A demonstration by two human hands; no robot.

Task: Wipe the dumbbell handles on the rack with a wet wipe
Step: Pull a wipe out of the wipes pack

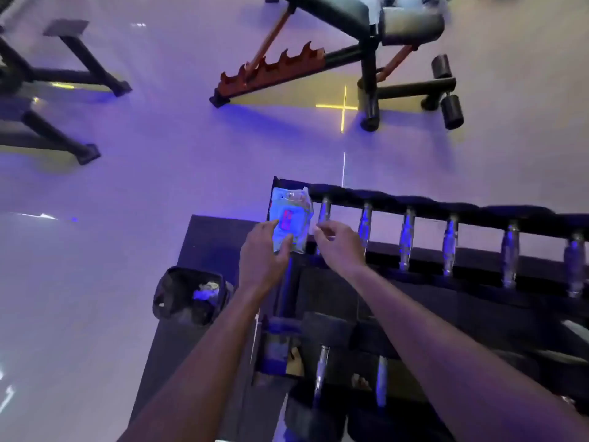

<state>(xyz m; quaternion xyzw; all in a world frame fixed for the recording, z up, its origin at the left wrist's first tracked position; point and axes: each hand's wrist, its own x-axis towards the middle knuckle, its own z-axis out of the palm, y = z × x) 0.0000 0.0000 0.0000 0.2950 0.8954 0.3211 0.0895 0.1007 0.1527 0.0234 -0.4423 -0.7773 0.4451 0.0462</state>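
Observation:
A pale blue wet-wipe pack [291, 218] with a red label lies on the left end of the black dumbbell rack [478, 218]. My left hand [264, 250] holds the pack's lower edge between thumb and fingers. My right hand [339, 242] hovers just right of the pack with its fingers curled at the pack's side; whether it pinches a wipe I cannot tell. Several chrome dumbbell handles [408, 237] line the top shelf to the right. More dumbbells [322, 368] sit on a lower shelf under my arms.
A small black bin [191, 295] lined with a bag and holding crumpled waste stands on the floor left of the rack. An adjustable bench [366, 43] with a red notched rail is farther away. Black machine legs [63, 78] sit at far left.

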